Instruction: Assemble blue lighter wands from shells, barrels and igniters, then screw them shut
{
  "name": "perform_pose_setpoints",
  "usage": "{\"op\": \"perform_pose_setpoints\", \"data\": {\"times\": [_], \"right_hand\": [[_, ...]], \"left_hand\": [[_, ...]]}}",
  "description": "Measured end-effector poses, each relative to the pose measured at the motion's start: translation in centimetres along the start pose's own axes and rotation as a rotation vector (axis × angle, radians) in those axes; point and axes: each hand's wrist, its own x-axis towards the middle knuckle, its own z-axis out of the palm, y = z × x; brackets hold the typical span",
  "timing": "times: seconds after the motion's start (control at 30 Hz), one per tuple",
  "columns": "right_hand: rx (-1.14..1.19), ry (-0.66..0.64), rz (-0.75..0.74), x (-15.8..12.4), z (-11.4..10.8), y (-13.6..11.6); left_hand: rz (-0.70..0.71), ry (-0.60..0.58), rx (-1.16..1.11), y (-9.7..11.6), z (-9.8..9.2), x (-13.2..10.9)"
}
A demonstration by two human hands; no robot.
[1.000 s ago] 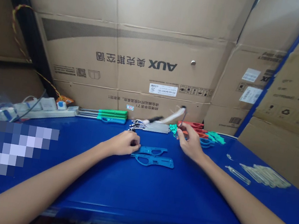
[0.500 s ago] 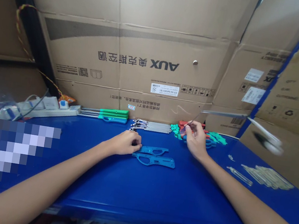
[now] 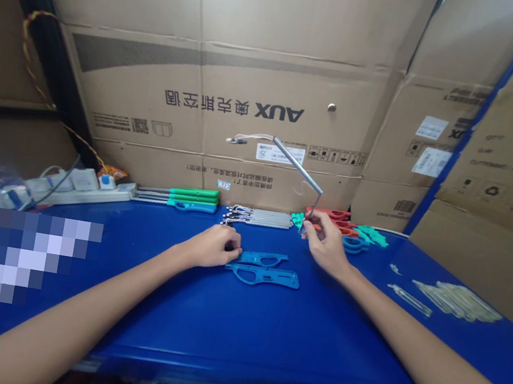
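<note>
My right hand (image 3: 328,245) pinches the lower end of a lighter's inner assembly, raised above the table. Its silver metal tube (image 3: 298,166) slants up to the left, and a thin wire with a small tip trails from the upper end. A small clear part shows at my fingertips, partly hidden. My left hand (image 3: 213,245) rests on the table with curled fingers closed at the left end of a blue lighter handle half (image 3: 263,258). Just nearer to me lies a second blue handle half (image 3: 267,276), flat on the table.
Behind lie several silver tubes (image 3: 264,218) with wires, and green and blue long lighters (image 3: 195,196). Red handles (image 3: 335,215) and small green parts (image 3: 373,236) are at back right. Clear tubes (image 3: 458,302) lie right. A power strip (image 3: 86,191) and cardboard wall (image 3: 235,78) bound the table.
The silver tube has swung from pointing right to pointing up and left. My right hand has shifted slightly left; my left hand stays at the blue handle half.
</note>
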Motion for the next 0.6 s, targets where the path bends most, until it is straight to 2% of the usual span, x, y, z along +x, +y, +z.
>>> {"op": "perform_pose_setpoints", "data": {"times": [0.1, 0.2, 0.4, 0.6], "right_hand": [[0.014, 0.025, 0.023, 0.16, -0.13, 0.12], [-0.016, -0.007, 0.033, 0.16, -0.21, 0.24], [-0.187, -0.124, -0.071, -0.3, -0.09, 0.42], [-0.233, -0.115, -0.12, -0.26, -0.39, 0.13]], "left_hand": [[0.002, 0.001, -0.002, 0.04, -0.02, 0.02], [0.004, 0.001, -0.005, 0.03, 0.01, 0.02], [0.004, 0.005, -0.007, 0.07, 0.04, 0.02], [0.009, 0.01, -0.005, 0.09, 0.09, 0.0]]}}
